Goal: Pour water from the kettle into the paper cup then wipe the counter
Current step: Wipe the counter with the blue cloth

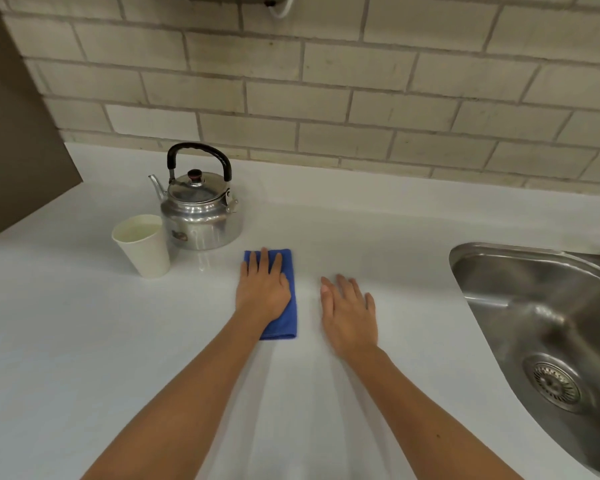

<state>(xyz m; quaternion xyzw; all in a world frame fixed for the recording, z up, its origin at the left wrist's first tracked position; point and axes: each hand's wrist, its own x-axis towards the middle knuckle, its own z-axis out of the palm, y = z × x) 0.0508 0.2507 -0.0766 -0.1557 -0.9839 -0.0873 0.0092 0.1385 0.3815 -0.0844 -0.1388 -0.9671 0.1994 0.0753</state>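
A shiny metal kettle (201, 209) with a black handle stands upright on the white counter (84, 341), its spout pointing left. Just in front of it to the left is a white paper cup (142, 245) holding water. My left hand (262, 289) lies flat, fingers together, pressing on a folded blue cloth (289, 306) spread on the counter right of the cup. My right hand (349, 313) rests palm down on the bare counter beside the cloth, fingers slightly apart, holding nothing.
A steel sink (548, 327) with a round drain is set into the counter at the right. A tiled wall (326, 98) runs along the back, and a brown panel (14, 150) closes the left side.
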